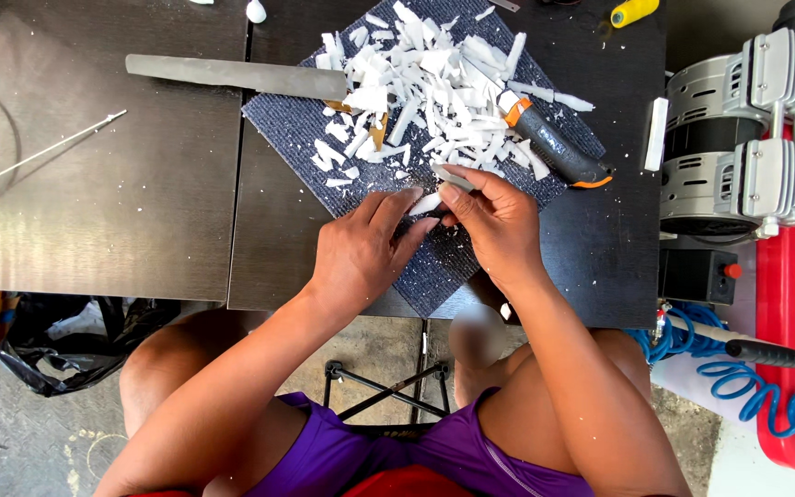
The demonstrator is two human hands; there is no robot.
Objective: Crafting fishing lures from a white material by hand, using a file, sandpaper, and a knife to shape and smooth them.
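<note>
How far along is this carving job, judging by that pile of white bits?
A good deal looks done: a big heap of white shavings covers the grey mat. In hand now: the left hand steadies a small white piece while the right hand works it with a small blade. What is left cannot be told; no uncut stock is clearly visible.

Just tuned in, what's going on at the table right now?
A seated person is working over a dark mat on a black table. The left hand and right hand meet on a small white piece, the right also gripping a small blade against it. A heap of white shavings covers the mat behind them. A long flat file and an orange-and-grey knife lie beside the heap, untouched.
</note>
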